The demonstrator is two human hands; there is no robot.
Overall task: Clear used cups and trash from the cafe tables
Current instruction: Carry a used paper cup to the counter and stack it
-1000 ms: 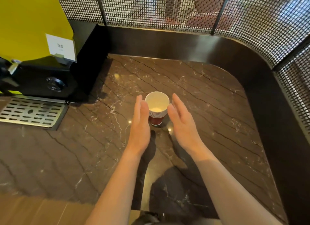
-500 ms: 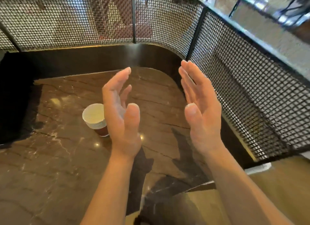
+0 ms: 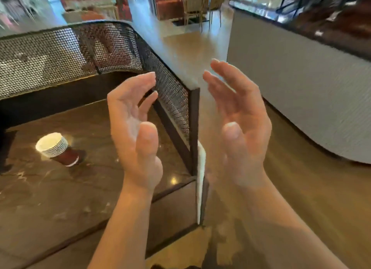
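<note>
Quick count: two hands, one stack of cups, one counter.

Left hand and right hand are both up in the air in front of the camera, palms facing each other with a gap between them. Fingers on both are relaxed and slightly spread, a bit curved, thumbs pointing up. Neither one is holding or touching anything.

The stack of paper cups sits on the dark marble counter, off to the left of the left hand and well apart from it, out in the open part of the top. It's one stack, with several cups nested in it. You can see a bunch of white rims layered at the top, but it's too blurry to count them properly. The inside is white, the outside is dark reddish brown, and there's a thin white band at the base. It looks tilted in this wide-angle view, mouth leaning toward the left.

A black mesh screen wraps round the far edge and right side of the counter. Past it, on the right, there's a pale curved counter front on a tan floor, plus at least two wooden chairs way in the back, blurry.
</note>
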